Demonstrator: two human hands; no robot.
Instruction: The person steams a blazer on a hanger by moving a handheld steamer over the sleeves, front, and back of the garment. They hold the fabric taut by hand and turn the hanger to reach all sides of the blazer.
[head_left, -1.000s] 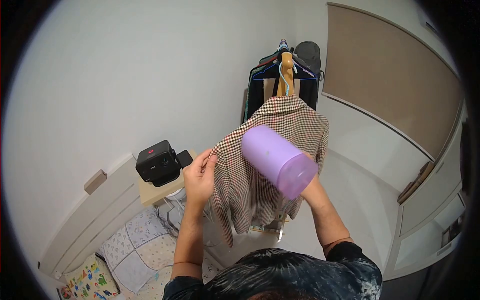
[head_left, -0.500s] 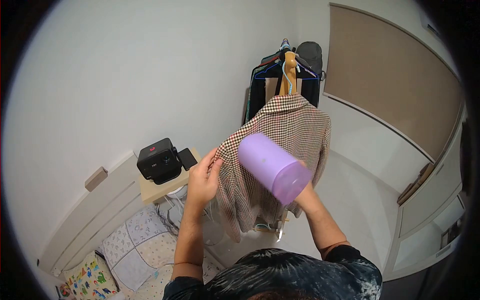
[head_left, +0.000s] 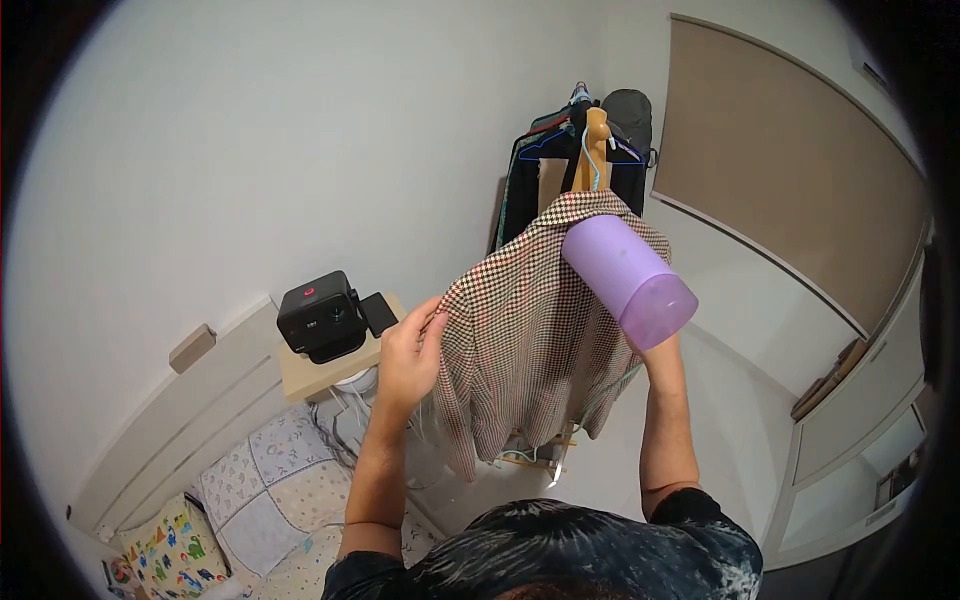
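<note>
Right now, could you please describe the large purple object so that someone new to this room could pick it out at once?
Find the clothes rack in the corner beside the beige roller blind. In front hangs a brown houndstooth jacket; the left hand pinches its sleeve. The smooth lilac plastic cylinder is at its shoulder, above the right hand, the only plain, bright thing among dark clothes.

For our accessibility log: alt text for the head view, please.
The left hand pinches the shoulder of a checked jacket on a wooden hanger, while the right hand holds a purple cylinder against it.
</note>
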